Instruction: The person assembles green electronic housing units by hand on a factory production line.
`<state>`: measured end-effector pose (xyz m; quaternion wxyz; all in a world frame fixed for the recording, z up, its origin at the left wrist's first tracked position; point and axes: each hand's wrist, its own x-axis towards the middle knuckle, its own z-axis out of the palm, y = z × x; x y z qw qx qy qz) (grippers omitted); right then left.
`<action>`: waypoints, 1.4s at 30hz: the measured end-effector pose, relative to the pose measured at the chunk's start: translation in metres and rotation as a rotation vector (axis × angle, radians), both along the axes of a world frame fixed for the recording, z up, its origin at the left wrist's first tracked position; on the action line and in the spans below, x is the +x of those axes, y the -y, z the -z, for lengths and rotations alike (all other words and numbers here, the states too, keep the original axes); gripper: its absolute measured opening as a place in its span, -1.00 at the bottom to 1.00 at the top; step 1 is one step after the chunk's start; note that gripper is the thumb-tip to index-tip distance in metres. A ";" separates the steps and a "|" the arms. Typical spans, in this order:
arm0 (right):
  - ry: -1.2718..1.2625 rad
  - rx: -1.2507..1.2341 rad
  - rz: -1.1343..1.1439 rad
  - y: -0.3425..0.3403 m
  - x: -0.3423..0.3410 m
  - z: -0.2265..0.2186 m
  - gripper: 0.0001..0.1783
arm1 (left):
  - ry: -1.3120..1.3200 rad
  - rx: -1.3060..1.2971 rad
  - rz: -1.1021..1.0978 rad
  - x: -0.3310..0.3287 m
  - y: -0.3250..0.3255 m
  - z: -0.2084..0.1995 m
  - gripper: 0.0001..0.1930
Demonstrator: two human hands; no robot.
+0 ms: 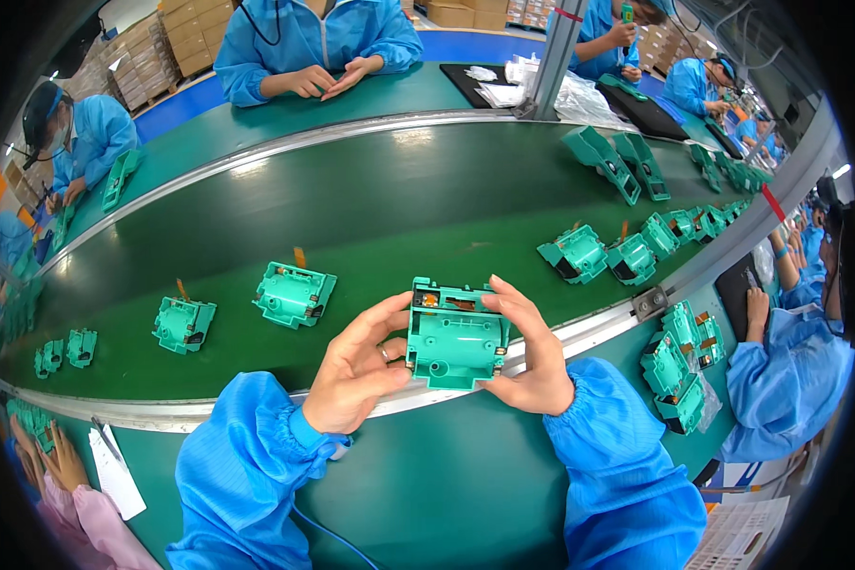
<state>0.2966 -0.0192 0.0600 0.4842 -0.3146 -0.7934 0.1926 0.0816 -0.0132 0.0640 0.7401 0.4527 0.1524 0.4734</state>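
The green housing (458,334) sits squarely between both hands, lifted just above the belt's (380,204) near edge. The left hand (359,366) clasps its left side, the right hand (532,347) its right (neither nearer), its long axis running roughly crosswise.

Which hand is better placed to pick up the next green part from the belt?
The left hand, probably. Both hands hold the green plastic part, and the right hand grips its far side. The nearest part on the belt lies to the left, closer to the left hand.
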 end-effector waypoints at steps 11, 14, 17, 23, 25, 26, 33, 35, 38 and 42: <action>-0.839 -0.705 -0.347 0.006 -0.008 -0.002 -0.22 | 0.053 -0.068 -0.132 0.004 0.002 0.005 -0.33; -0.760 -0.803 -0.321 0.007 -0.008 -0.005 -0.29 | 0.042 -0.043 -0.146 0.004 0.002 0.002 -0.33; -0.738 -0.839 -0.285 0.006 -0.008 -0.007 -0.34 | 0.026 -0.032 -0.157 0.004 0.000 0.004 -0.33; -0.789 -0.847 -0.283 0.006 -0.009 -0.008 -0.38 | -0.015 0.039 -0.168 0.004 0.001 0.004 -0.33; -0.769 -0.838 -0.260 0.006 -0.009 -0.007 -0.38 | -0.015 0.051 -0.167 0.004 0.001 0.005 -0.34; -0.748 -0.827 -0.240 0.006 -0.009 -0.007 -0.37 | -0.027 0.061 -0.164 0.003 0.001 0.007 -0.34; -0.691 -0.809 -0.202 0.008 -0.009 -0.005 -0.37 | -0.058 0.087 -0.150 0.001 0.001 0.007 -0.36; -0.692 -0.800 -0.215 0.007 -0.010 -0.005 -0.37 | -0.050 0.086 -0.150 0.001 0.002 0.007 -0.35; -0.749 -0.882 -0.235 0.005 -0.007 -0.008 -0.39 | -0.024 0.065 -0.142 0.002 0.000 0.007 -0.34; -0.862 -0.989 -0.366 0.004 -0.005 -0.005 -0.44 | 0.039 -0.058 -0.083 0.000 -0.001 0.009 -0.33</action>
